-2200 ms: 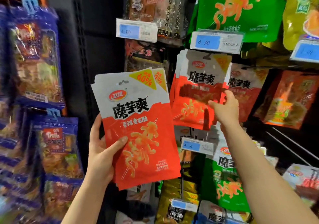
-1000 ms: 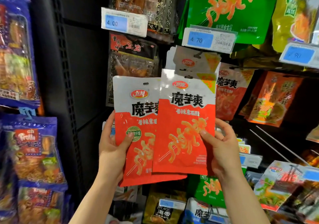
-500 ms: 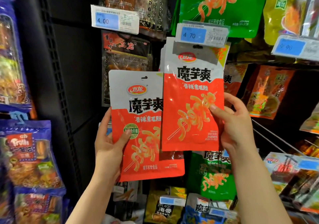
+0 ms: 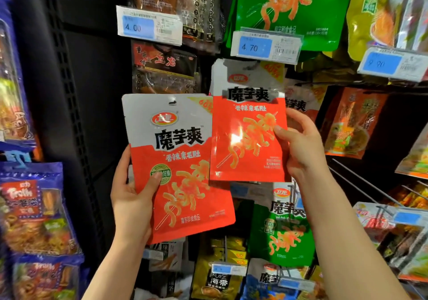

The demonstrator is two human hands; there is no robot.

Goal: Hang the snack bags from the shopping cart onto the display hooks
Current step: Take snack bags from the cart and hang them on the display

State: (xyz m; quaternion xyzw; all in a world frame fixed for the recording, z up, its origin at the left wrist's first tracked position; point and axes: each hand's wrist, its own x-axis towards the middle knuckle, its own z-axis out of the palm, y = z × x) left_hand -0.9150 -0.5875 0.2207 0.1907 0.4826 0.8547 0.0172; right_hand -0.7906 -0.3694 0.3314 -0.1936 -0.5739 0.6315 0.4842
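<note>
Clearly you have one flat red-and-white foil snack pouch point(image 4: 249, 135) pinched in your right hand point(image 4: 301, 144), thumb on its printed front at the right edge and fingers curled behind, with its top raised up under the white-and-blue price tag marked 4.70 point(image 4: 266, 45), against the matching pouches already hanging there. Your left hand point(image 4: 132, 198) grips a small stack of the same red-and-white pouches point(image 4: 176, 167) low on its left edge, thumb across the front.

These pouches look light and thin, with a glossy film that probably slides easily and buckles if squeezed in the middle. Judging by that, hold near a sealed side edge, as you do, and steer the small punched hang hole point(image 4: 171, 102) at the top onto the hook. Whether the right-hand pouch is already on the hook, you cannot tell; the tag hides it.
</note>
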